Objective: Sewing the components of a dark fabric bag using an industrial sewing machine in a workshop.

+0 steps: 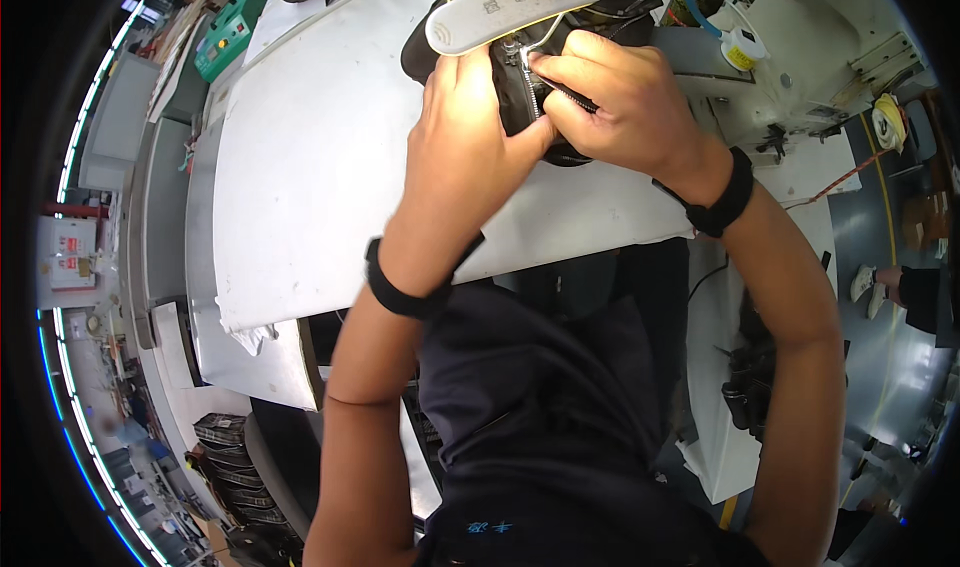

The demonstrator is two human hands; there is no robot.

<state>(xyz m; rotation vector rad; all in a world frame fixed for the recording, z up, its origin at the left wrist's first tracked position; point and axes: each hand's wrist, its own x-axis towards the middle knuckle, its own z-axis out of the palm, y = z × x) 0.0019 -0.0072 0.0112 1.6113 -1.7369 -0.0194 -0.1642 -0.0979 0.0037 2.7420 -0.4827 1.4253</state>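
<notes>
A dark bag-like piece [515, 102] with a metal zipper [533, 95] lies at the far edge of the white work surface. My left hand [465, 132] is closed on its left side, the thumb reaching toward the zipper; its fingertips are partly hidden under a pale elongated lamp-like device [510, 9]. With thumb and index finger, my right hand [625, 102] pinches near the zipper's upper end. A thin black strip or tool [568, 94] shows between its fingers; I cannot make out which.
The white-covered table [310, 157] extends to the left. At the right stands a pale machine body [800, 57], with a blue cable [688, 2] near it. A green box with buttons [232, 32] sits at the far left. Another person's feet [870, 292] show on the floor at right.
</notes>
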